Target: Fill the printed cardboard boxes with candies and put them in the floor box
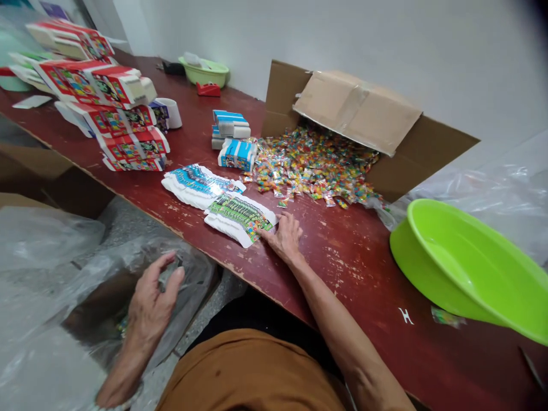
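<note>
At twelve o'clock on the dark-red wooden worktop (pixel 342 257), your right hand (pixel 285 237), grip spread, touches the fanned green-and-white printed cardboard pieces (pixel 240 217); at ten, your left hand (pixel 149 302), grip spread, hovers above the crumpled clear plastic bag (pixel 182 305).

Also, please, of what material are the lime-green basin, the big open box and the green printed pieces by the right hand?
Lime-green basin: plastic, smooth and glossy, by its bright highlights.
Open box: cardboard, matte brown, with creased flaps and shiny tape.
Green printed pieces: probably thin coated card, from the white edges and slight sheen; thick paper is possible.
</note>
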{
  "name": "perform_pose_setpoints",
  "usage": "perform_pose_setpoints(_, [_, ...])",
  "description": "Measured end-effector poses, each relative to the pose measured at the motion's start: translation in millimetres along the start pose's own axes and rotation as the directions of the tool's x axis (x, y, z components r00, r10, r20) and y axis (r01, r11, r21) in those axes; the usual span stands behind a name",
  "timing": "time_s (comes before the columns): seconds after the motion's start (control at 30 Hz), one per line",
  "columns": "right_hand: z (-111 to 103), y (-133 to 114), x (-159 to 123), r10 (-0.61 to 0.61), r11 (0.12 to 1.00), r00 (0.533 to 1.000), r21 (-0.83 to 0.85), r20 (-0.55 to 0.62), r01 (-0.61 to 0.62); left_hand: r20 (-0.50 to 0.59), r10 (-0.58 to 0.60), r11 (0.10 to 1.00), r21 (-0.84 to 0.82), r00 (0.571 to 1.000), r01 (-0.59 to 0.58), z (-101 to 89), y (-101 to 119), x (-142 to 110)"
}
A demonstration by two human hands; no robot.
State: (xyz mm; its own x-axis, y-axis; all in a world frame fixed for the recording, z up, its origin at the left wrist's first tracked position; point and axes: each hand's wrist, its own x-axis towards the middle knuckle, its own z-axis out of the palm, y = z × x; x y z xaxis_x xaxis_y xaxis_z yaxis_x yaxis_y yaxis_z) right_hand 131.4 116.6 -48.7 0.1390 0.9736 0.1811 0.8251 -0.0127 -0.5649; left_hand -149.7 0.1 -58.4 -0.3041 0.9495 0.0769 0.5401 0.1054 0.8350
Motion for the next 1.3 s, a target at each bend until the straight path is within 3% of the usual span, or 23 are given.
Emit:
perform_pose_setpoints(0.1, [-2.5,4.4,0.3,0.126,0.919,0.990,0.382,-0.067,-0.091,-0.073,0.126,0.991,0.047,0.989,-0.123,22.3,36.9,-1.4])
perform_pose_setpoints(0.2, [-18.6,5.2,-4.6,0.173,0.750,0.985,0.645,0.023,-0.147,-0.057,0.231,0.972,-0.037,0.971,-0.233,28.2,67.4,3.3])
perform_pose_setpoints(0.27, [-34.8,-0.2,-15.0,0.096,0.667,0.989,0.730,0.114,-0.149,0.050,0.179,0.964,-0.209,0.983,-0.165,26.8,82.3,7.6])
perform_pose_setpoints(0.3, [-43.2,-4.9,-22.0,0.032,0.608,0.984,0.778,0.173,-0.156,0.169,0.133,0.941,-0.330,0.977,-0.071,26.1,88.2,8.7])
perform_pose_setpoints(0.33, [-51.0,-10.7,-29.5,-0.045,0.545,0.971,0.821,0.233,-0.172,0.333,0.100,0.894,-0.444,0.938,0.062,26.0,93.1,8.6])
perform_pose_setpoints(0.37, [-57.7,-17.0,-37.0,-0.122,0.490,0.951,0.850,0.284,-0.192,0.516,0.099,0.825,-0.520,0.851,0.220,26.7,96.9,7.0])
perform_pose_setpoints(0.43, [-67.0,-29.6,-50.3,-0.236,0.441,0.904,0.868,0.357,-0.228,0.797,0.181,0.687,-0.522,0.576,0.507,30.3,101.2,-0.5])
perform_pose_setpoints(0.47, [-69.6,-34.8,-55.5,-0.271,0.440,0.883,0.865,0.383,-0.240,0.863,0.226,0.639,-0.481,0.451,0.601,32.8,101.9,-5.8])
perform_pose_setpoints(0.5, [-71.0,-38.8,-59.6,-0.295,0.442,0.867,0.862,0.401,-0.248,0.892,0.259,0.603,-0.449,0.370,0.660,35.5,101.9,-11.4])
perform_pose_setpoints(0.53, [-71.4,-41.6,-62.8,-0.310,0.444,0.856,0.859,0.414,-0.254,0.900,0.276,0.574,-0.436,0.338,0.693,38.0,101.5,-16.9])
perform_pose_setpoints(0.57, [-71.4,-43.3,-65.3,-0.319,0.441,0.849,0.859,0.421,-0.261,0.896,0.276,0.550,-0.444,0.348,0.707,40.1,101.1,-21.9])
perform_pose_setpoints(0.63, [-71.1,-44.6,-69.3,-0.326,0.417,0.838,0.862,0.438,-0.288,0.873,0.255,0.528,-0.487,0.416,0.696,43.1,101.0,-28.9])
perform_pose_setpoints(0.77, [-75.4,-46.1,-77.3,-0.338,0.336,0.801,0.859,0.493,-0.387,0.824,0.210,0.567,-0.541,0.526,0.621,45.5,104.3,-32.8])
perform_pose_setpoints(0.87, [-79.4,-47.5,-83.6,-0.317,0.269,0.833,0.885,0.454,-0.380,0.779,0.164,0.594,-0.568,0.605,0.570,45.9,107.8,-32.9])
perform_pose_setpoints(1.03, [-69.6,-42.7,-93.1,-0.331,0.263,0.797,0.860,0.506,-0.437,0.719,0.062,0.651,-0.555,0.692,0.518,52.7,113.6,-33.2])
perform_pose_setpoints(1.1, [-62.7,-39.6,-94.0,-0.238,0.299,0.837,0.857,0.493,-0.420,0.684,0.050,0.666,-0.566,0.728,0.486,57.5,114.9,-33.0])
perform_pose_setpoints(1.2, [-58.3,-36.4,-91.0,-0.068,0.356,0.923,0.874,0.378,-0.331,0.599,0.018,0.699,-0.580,0.800,0.418,61.4,116.4,-33.3])
perform_pose_setpoints(1.3, [-60.3,-35.3,-87.7,-0.017,0.347,0.945,0.888,0.327,-0.301,0.465,-0.009,0.695,-0.634,0.885,0.339,59.7,118.6,-35.9])
